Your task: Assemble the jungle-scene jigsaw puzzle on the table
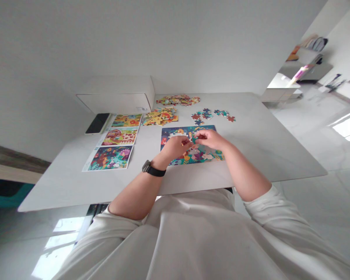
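A partly assembled jigsaw puzzle (pixel 177 160) in dark blue, teal and purple lies in front of me, with a pale gap in its upper left part. Over its middle, my left hand (pixel 179 146) has its fingers pinched close to the puzzle's surface; what they hold, if anything, is hidden. My right hand (pixel 209 139) is close beside it, thumb and fingers closed on a small teal puzzle piece (pixel 194 139). A dark watch sits on my left wrist. Loose blue and brown puzzle pieces (pixel 205 113) are scattered just beyond the puzzle.
Two heaps, yellow-orange pieces (pixel 160 116) and mixed-colour pieces (pixel 177 100), lie farther back. On the left are printed picture sheets (pixel 111 158), a dark phone (pixel 97 123) and a white box (pixel 116 102) by the wall. The white table (pixel 268 144) ends at right above the floor.
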`<state>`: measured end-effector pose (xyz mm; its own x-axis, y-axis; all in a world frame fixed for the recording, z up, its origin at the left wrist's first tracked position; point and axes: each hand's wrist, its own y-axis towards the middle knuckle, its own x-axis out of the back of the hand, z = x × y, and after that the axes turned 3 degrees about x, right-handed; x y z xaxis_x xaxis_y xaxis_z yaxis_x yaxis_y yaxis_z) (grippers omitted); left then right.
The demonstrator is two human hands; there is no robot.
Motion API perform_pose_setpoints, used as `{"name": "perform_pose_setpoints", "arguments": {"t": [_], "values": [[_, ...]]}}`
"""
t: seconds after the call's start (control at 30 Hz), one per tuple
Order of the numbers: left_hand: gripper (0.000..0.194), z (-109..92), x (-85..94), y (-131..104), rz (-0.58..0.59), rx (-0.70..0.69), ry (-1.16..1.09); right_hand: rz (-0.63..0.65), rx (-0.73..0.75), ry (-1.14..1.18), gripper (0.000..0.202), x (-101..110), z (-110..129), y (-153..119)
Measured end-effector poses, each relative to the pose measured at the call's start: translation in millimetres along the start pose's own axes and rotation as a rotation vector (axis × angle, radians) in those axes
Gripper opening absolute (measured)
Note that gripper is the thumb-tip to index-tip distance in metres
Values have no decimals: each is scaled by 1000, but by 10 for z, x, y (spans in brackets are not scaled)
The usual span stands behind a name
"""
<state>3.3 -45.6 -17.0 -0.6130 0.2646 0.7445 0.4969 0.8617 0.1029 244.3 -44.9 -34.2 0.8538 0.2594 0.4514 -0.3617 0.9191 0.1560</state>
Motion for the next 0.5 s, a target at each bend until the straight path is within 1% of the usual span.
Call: {"name": "perform_pose_setpoints", "arguments": {"t": [0.17, 0.37, 0.5], "values": [[30, -11, 11, 16, -19, -4, -69, -64, -18, 93, 37, 59, 52, -5], [23, -5, 22, 35, -24, 20, -158, -66, -35, 77, 41, 80, 186, -44], [23, 9, 30, 42, -53, 31, -205, -58, -46, 61, 43, 97, 195, -48]]}}
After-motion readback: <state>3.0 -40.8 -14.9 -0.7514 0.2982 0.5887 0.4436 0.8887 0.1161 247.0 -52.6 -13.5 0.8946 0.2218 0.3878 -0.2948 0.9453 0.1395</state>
